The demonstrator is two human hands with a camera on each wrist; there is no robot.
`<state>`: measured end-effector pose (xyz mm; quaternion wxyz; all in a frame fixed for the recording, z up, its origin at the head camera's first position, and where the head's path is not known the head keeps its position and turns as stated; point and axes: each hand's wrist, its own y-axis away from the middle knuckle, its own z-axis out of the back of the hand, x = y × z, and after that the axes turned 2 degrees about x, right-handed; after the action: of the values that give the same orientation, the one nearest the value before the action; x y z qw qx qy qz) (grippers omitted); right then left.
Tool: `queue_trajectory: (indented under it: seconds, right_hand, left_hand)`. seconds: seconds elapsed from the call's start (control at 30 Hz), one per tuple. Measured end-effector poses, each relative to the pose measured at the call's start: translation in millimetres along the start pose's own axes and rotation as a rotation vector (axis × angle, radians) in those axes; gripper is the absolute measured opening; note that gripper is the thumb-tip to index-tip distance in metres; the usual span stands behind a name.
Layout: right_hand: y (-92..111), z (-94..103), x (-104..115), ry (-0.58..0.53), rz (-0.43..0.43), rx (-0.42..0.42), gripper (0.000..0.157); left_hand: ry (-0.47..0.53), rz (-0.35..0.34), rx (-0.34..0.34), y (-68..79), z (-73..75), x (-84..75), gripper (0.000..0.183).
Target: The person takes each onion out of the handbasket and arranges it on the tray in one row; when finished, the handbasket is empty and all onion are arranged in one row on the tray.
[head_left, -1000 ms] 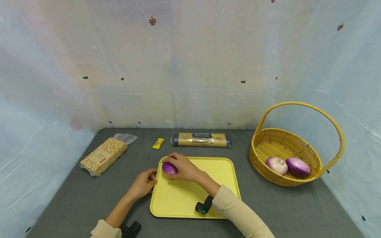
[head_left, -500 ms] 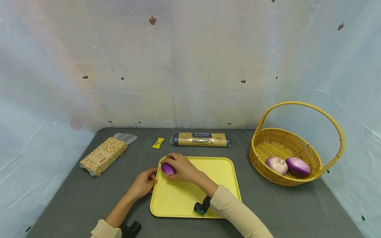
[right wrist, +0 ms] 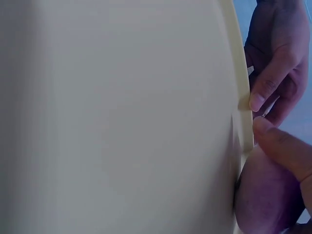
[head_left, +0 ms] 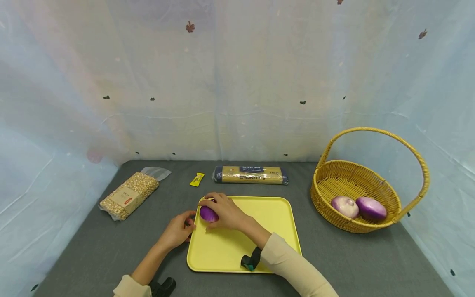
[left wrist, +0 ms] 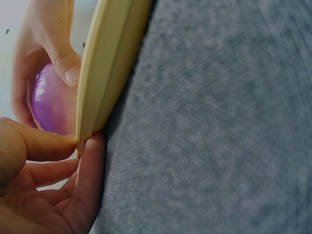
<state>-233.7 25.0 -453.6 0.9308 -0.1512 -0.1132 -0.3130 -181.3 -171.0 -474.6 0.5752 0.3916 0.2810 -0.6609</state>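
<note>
A purple onion [head_left: 208, 214] sits at the far left corner of the yellow tray [head_left: 256, 231]. My right hand [head_left: 227, 213] curves over it from the right, fingers round its far side and thumb on the near side. In the right wrist view the onion [right wrist: 268, 195] lies by the tray's raised rim, thumb right at its surface. At the tray's left edge, my left hand [head_left: 177, 231] pinches the rim. The left wrist view shows that thumb on the inner side of the rim [left wrist: 105, 73] and a finger beneath it.
Right of the tray stands a wicker basket [head_left: 319, 194] with a tall handle, holding a pale purple onion [head_left: 345, 206] and a darker one [head_left: 371, 208]. Behind the tray lie a spaghetti pack [head_left: 250, 175] and a small yellow packet [head_left: 197, 179]. A bag of pale kernels [head_left: 130, 196] lies left.
My right hand and the onion have shifted slightly left toward the tray's corner; the fingers look a little more spread now. The left hand stays at the rim.
</note>
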Motion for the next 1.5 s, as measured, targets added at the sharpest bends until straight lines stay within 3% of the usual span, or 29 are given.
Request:
queue_trajectory:
  seconds: [1.13,1.5]
  right_hand:
    - [8,12.5,-3,-0.146,-0.021,-0.002,0.077]
    - [23,27.9,-6,-0.264,-0.014,-0.141,0.061]
  left_hand:
    - [-0.014,0.006,0.014,-4.0,0.9,-1.1,0.038]
    - [-0.016,0.005,0.005,-1.5,-0.7,1.5,0.038]
